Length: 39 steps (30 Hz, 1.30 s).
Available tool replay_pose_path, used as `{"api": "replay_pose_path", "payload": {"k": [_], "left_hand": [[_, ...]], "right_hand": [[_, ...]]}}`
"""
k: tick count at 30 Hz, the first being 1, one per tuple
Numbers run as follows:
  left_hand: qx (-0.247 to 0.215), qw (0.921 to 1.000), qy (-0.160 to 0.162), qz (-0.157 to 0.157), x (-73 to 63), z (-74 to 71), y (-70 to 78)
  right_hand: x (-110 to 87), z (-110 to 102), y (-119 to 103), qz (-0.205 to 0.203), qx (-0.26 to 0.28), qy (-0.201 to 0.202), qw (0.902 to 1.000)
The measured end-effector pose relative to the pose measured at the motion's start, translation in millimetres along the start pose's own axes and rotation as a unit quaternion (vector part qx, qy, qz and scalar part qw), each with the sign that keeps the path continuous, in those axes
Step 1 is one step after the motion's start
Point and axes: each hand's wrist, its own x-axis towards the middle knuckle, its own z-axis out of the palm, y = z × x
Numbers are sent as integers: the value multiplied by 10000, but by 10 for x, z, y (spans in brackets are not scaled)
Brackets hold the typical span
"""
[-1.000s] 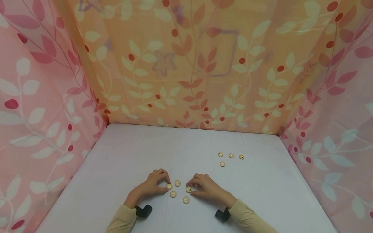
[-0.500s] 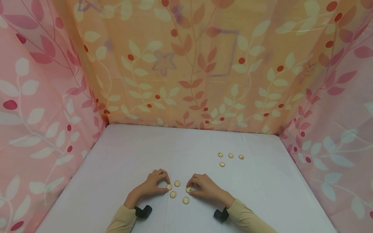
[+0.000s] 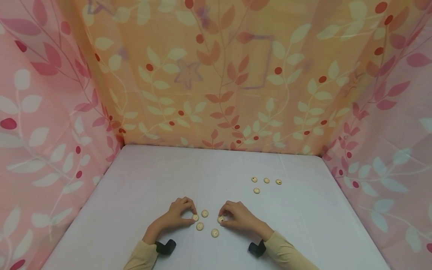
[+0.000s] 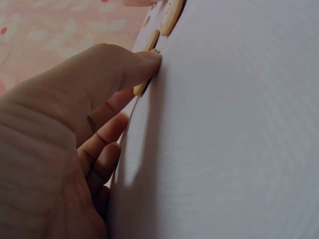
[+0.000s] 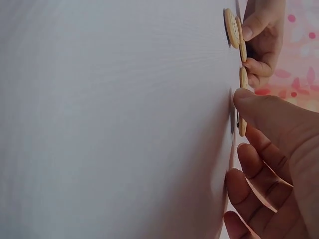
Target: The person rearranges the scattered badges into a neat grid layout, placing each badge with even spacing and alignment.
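On the white table, my left hand (image 3: 179,213) pinches a small round wooden disc (image 3: 195,218) between thumb and fingers. Its thumb covers part of that disc (image 4: 137,90) in the left wrist view. Opposite it, my right hand (image 3: 237,216) grips another wooden disc (image 3: 221,219), which bears a dark spot. That disc (image 5: 242,128) stands a little off its shadow in the right wrist view. Between the hands lie three more discs: one at the back (image 3: 204,213), one near the left thumb (image 3: 200,226) and one in front (image 3: 215,233). They carry faint dark markings.
Farther back on the right, several similar discs (image 3: 266,180) lie in a row, with a single disc (image 3: 257,190) just in front. The table (image 3: 152,168) meets floral curtains (image 3: 216,75) at the back and sides. Black wrist devices (image 3: 166,247) sit below both hands.
My right hand has drawn its disc slightly to the right, away from the others. The left hand keeps its pinch in place. The head view has shifted slightly.
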Motion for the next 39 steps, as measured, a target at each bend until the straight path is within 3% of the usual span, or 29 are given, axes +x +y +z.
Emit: {"api": "replay_pose_path", "payload": {"k": [14, 35, 39], "left_hand": [[-109, 9999, -96, -82, 14, -20, 27], [-61, 10000, -17, -40, 15, -5, 5], [-50, 10000, -28, -70, 13, 1, 5]], "right_hand": [[-124, -115, 166, 196, 374, 348, 9985], [-326, -285, 460, 1010, 154, 810, 9915], [-364, -316, 524, 994, 8, 1022, 9898]]}}
